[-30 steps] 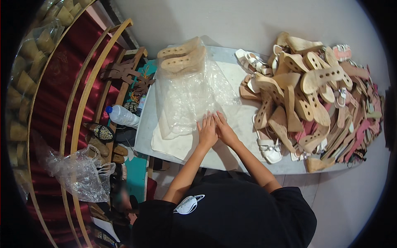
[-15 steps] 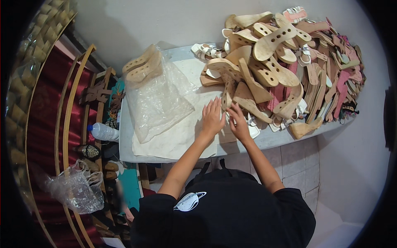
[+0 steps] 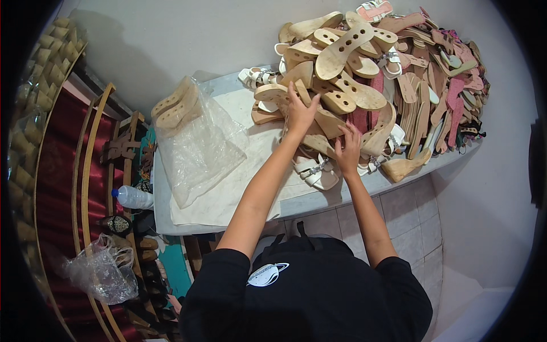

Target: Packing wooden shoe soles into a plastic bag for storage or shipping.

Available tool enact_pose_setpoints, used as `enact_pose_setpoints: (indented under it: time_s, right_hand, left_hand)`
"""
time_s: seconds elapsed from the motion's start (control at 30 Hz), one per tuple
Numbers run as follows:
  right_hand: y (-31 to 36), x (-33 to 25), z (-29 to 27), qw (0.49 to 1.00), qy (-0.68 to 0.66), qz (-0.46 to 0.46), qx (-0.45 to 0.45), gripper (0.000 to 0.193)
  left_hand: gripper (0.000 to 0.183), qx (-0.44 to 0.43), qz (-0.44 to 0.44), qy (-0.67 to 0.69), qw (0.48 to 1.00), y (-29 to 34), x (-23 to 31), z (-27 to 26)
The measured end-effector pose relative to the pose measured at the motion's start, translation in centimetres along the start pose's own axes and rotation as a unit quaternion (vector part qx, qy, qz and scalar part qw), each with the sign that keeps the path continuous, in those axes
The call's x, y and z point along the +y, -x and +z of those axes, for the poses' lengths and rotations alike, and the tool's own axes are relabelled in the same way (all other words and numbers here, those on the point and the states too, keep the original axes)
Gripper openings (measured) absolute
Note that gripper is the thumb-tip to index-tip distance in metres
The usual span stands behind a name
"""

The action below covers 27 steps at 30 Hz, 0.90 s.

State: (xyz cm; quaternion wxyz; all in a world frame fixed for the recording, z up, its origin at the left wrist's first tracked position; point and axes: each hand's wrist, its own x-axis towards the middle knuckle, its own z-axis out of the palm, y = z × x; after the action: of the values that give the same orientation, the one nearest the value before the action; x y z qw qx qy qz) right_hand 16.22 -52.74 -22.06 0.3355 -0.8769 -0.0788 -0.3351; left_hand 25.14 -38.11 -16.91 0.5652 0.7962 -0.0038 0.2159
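A clear plastic bag lies flat on the desk, left of the heap of wooden soles; a few tan soles sit in its far end and the rest of it is slack. The left hand rests on the near-left slope of the heap, fingers spread over the soles. The right hand lies lower on the heap, fingers spread and pressing on a sole beside a white sandal at the desk's front edge. The heap fills the desk's right half up to its edges. Between bag and heap lies bare white sheet. A water bottle stands off the desk's left edge.
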Motion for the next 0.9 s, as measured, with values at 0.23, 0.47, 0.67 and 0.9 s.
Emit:
enact_pose_setpoints:
  time_s: [0.23, 0.47, 0.67, 0.9]
  right_hand:
    - [1.0, 0.8, 2.0, 0.997, 0.051, 0.051, -0.004, 0.081]
    - [0.9, -1.1, 2.6, 0.998, 0.031, 0.049, 0.037, 0.096]
    - [0.9, -1.2, 3.3, 0.996, 0.055, -0.045, 0.058, 0.089]
    - [-1.8, 2.3, 2.3, 0.985, -0.155, -0.025, 0.064, 0.097]
  left_hand:
    - [0.072, 0.019, 0.056, -0.014, 0.998, 0.6, 1.1, 0.0]
    - [0.066, 0.101, 0.154, 0.007, 0.983, 1.5, 0.2, -2.3]
    - [0.064, 0.072, 0.082, 0.138, 0.984, 4.0, -0.4, -6.6]
    - [0.064, 0.107, -0.014, 0.183, 0.977, 6.6, -2.3, -7.2]
